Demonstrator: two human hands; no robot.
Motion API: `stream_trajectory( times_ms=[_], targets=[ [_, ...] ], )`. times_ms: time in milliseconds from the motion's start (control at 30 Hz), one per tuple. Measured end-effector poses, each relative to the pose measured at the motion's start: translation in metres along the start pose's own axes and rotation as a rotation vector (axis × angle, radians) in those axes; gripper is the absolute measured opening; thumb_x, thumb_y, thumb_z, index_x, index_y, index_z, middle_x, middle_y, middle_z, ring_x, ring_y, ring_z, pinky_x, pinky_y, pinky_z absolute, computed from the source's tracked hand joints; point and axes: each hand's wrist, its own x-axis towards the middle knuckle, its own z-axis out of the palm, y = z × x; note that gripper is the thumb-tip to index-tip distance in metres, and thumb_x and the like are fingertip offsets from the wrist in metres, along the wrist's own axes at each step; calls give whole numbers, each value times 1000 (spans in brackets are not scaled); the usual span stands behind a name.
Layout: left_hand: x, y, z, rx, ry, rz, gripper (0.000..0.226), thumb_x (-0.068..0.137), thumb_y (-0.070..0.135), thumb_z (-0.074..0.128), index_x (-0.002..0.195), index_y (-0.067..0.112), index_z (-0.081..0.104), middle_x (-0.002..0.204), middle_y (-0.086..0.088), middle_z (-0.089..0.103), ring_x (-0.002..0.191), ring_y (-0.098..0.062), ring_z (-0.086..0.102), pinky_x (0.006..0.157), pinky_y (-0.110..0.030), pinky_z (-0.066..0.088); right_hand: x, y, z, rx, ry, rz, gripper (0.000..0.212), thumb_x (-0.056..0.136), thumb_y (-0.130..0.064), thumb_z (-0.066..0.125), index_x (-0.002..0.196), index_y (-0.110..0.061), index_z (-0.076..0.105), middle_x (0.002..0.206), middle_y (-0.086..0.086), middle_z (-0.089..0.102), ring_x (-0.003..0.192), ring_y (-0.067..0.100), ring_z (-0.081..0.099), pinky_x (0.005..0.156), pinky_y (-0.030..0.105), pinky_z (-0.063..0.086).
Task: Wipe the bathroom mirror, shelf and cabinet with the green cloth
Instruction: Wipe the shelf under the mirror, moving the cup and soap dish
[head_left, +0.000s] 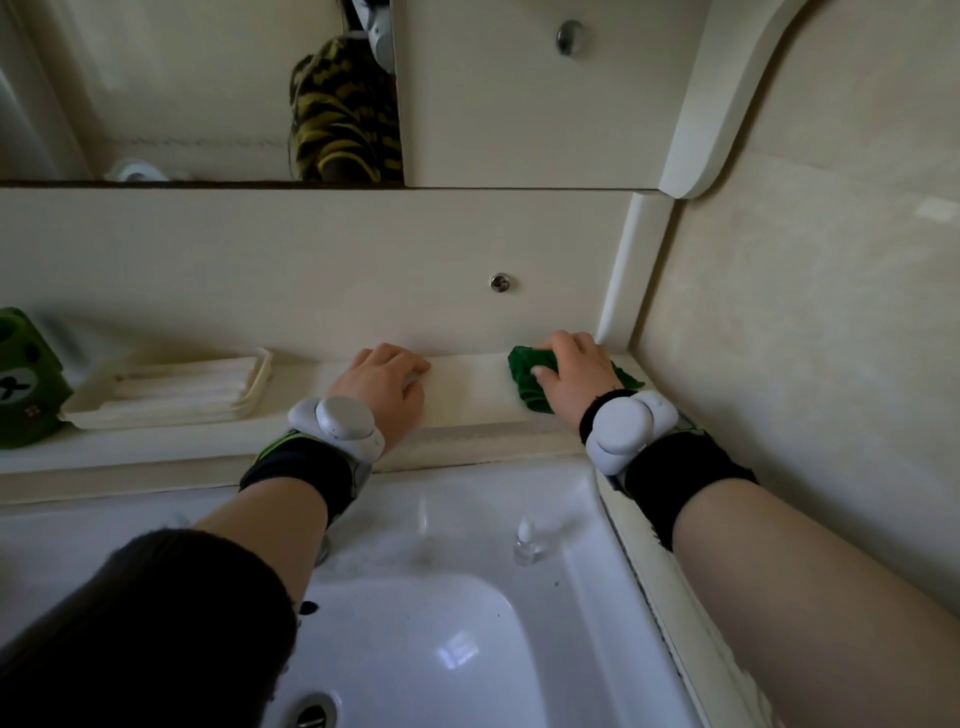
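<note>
The crumpled green cloth (530, 382) is clamped under the right hand (574, 371) fingers for wiping the cream shelf (467, 395); the left hand (387, 395), fingers together, is pressed flat, apparently as a brace.

shelf (467, 400): cream ledge above sink
green cloth (527, 376): under right fingers (563, 348)
soap dish (171, 387): left of left fingers (400, 364)
green cup (26, 379): far left

Setting: home bathroom. Evidence: white ceramic sink (519, 525) with drain (311, 714) at lower centre of frame; cream shelf (467, 400) running across mid-frame just above the basin; mirror (156, 88) at upper left; cabinet door (493, 104) with round metal knob (570, 36) at upper centre; ridged soap dish (182, 387) at left; pale wall tiles (805, 312) at right.
</note>
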Motion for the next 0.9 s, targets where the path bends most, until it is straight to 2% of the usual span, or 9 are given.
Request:
stream_trajectory(
  times_ms=[200, 533, 900],
  targets=[
    [0, 0, 2, 24, 11, 2, 32, 87, 20, 46, 115, 26, 61, 123, 7, 55, 115, -17, 44, 84, -22, 33, 23, 5, 5, -29, 15, 22, 28, 94, -24, 45, 119, -10, 44, 131, 14, 38, 119, 29, 32, 89, 30, 22],
    [0, 3, -1, 16, -35, 10, 32, 89, 19, 46, 117, 24, 61, 124, 4, 55, 117, -18, 44, 90, -23, 32, -2, 8, 3, -47, 40, 32, 28, 95, -28, 43, 118, -14, 43, 130, 11, 37, 115, 32, 37, 91, 33, 30],
    [-2, 3, -5, 23, -46, 15, 33, 90, 17, 45, 119, 21, 60, 127, 1, 54, 117, -22, 44, 96, -25, 31, -33, 14, -3, -53, 67, 0, 27, 94, -29, 44, 118, -17, 44, 129, 8, 39, 114, 29, 35, 89, 33, 30]
  ],
)
